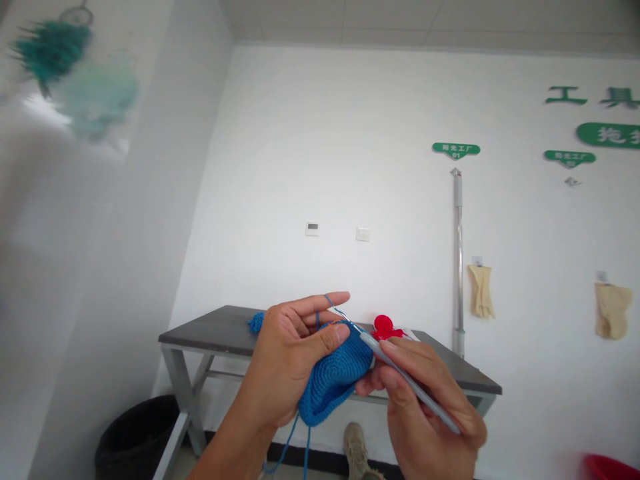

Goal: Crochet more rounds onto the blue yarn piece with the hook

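Observation:
A round piece of blue crochet work [336, 373] hangs between my two hands in the middle of the view. My left hand [295, 353] pinches its upper edge between thumb and fingers, and blue yarn [327, 301] loops over the raised index finger. In my right hand [425, 400] lies a crochet hook [415, 387] with a grey handle, held like a pen. Its metal tip points up and left, touching the yarn near the top edge of the work. Blue strands trail down below the crochet piece.
A dark-topped table [220, 327] stands behind my hands, bearing a blue yarn bundle [257, 323] and a red yarn ball [383, 325]. On the left floor is a black bin [137, 433]. A metal pole [459, 267] and cream gloves [481, 291] hang on the wall.

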### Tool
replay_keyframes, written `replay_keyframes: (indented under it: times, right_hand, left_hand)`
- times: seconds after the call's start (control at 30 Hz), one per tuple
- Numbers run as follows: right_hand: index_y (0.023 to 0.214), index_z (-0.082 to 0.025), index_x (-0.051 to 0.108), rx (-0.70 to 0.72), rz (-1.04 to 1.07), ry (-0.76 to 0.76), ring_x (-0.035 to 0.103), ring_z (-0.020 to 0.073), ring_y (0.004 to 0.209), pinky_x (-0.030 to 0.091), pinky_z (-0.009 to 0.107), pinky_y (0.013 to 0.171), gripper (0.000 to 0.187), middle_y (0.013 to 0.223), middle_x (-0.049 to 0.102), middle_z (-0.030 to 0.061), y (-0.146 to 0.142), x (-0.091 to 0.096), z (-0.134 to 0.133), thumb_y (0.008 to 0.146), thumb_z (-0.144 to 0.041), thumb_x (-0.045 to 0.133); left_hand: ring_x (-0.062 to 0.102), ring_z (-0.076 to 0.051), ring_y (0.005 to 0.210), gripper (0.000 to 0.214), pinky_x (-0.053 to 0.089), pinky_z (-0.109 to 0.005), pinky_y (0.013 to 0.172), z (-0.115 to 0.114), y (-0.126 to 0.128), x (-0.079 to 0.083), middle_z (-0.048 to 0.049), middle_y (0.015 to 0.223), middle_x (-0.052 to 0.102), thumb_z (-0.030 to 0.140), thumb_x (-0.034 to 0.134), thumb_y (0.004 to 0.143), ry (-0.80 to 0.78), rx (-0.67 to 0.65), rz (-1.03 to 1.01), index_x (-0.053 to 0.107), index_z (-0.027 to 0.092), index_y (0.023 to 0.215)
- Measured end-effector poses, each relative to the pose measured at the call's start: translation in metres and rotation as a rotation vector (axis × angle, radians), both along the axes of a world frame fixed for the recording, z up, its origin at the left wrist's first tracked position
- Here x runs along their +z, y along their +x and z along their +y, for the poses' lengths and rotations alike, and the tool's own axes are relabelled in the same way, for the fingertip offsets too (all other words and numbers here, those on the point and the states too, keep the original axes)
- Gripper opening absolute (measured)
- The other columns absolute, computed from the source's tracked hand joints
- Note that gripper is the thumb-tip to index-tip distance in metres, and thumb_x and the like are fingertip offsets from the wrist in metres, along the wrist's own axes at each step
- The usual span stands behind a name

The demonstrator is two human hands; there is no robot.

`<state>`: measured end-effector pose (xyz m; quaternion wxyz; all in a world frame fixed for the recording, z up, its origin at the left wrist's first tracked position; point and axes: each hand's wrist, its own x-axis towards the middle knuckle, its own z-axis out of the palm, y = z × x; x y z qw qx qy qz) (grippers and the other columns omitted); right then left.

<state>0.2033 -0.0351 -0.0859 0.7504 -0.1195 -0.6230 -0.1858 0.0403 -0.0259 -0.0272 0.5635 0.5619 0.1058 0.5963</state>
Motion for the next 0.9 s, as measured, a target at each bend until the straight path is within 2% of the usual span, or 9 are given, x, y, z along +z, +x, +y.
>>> replay_keyframes:
  times: [0.1,0.2,0.33,0.5,0.73,0.8,0.9]
  right_hand:
    - [0.12,-0.027,0.081,0.036,-0.08,-0.013,0.078,0.0203,0.072,0.068,0.036,0.071,0.039,0.079,0.082,0.0013,0.012,0.004,0.0,0.091,-0.004,0.071]
    - [0.12,-0.027,0.082,0.055,-0.145,-0.049,0.08,0.0217,0.078,0.07,0.032,0.062,0.04,0.096,0.083,0.0065,0.024,0.008,-0.001,0.09,-0.002,0.073]
    - [0.123,-0.028,0.081,0.061,-0.245,-0.051,0.083,0.0226,0.081,0.071,0.028,0.055,0.046,0.106,0.081,0.0074,0.036,0.017,-0.007,0.089,0.002,0.073]
    - [0.122,-0.025,0.082,-0.035,-0.39,-0.063,0.083,0.0202,0.078,0.073,0.028,0.067,0.04,0.103,0.082,0.0073,0.05,0.028,-0.02,0.092,-0.001,0.073]
    - [0.121,-0.022,0.082,-0.236,-0.555,-0.033,0.084,0.0209,0.086,0.071,0.024,0.08,0.038,0.104,0.085,0.0067,0.063,0.039,-0.036,0.087,-0.004,0.078]
    - [0.119,-0.023,0.083,-0.238,-0.574,-0.046,0.085,0.022,0.085,0.072,0.024,0.079,0.036,0.102,0.086,0.0062,0.064,0.042,-0.04,0.088,-0.006,0.079]
    - [0.114,-0.023,0.085,-0.19,-0.561,-0.08,0.085,0.0226,0.082,0.072,0.024,0.073,0.03,0.097,0.086,0.0065,0.063,0.047,-0.045,0.088,-0.01,0.082]
  left_hand:
    - [0.064,-0.009,0.059,0.056,0.05,-0.018,0.056,-0.001,-0.003,0.002,-0.0021,0.074,0.076,0.029,0.105,0.059,0.009,-0.002,0.034,0.087,0.015,0.109]
    - [0.064,-0.01,0.06,0.054,0.05,-0.018,0.056,0.0,-0.005,0.003,-0.0023,0.074,0.076,0.03,0.105,0.06,0.028,0.012,0.083,0.087,0.014,0.108]
    - [0.062,-0.01,0.061,0.046,0.048,-0.018,0.056,0.004,-0.009,0.006,-0.0021,0.074,0.074,0.028,0.101,0.065,0.068,0.013,0.147,0.087,0.014,0.107]
    - [0.058,-0.009,0.06,0.031,0.044,-0.019,0.055,0.01,-0.016,0.007,-0.0005,0.07,0.071,0.024,0.093,0.072,0.116,0.037,0.233,0.088,0.015,0.101]
    - [0.062,-0.014,0.069,0.02,0.046,-0.023,0.062,0.011,-0.021,0.007,-0.0056,0.079,0.079,0.023,0.085,0.076,0.214,0.224,0.436,0.089,0.017,0.094]
    - [0.064,-0.016,0.074,0.015,0.047,-0.024,0.066,0.01,-0.022,0.007,-0.0073,0.086,0.083,0.022,0.083,0.078,0.248,0.254,0.477,0.089,0.017,0.09]
    - [0.065,-0.016,0.075,0.012,0.048,-0.024,0.067,0.009,-0.024,0.007,-0.0078,0.09,0.085,0.022,0.083,0.078,0.262,0.228,0.479,0.089,0.018,0.087]
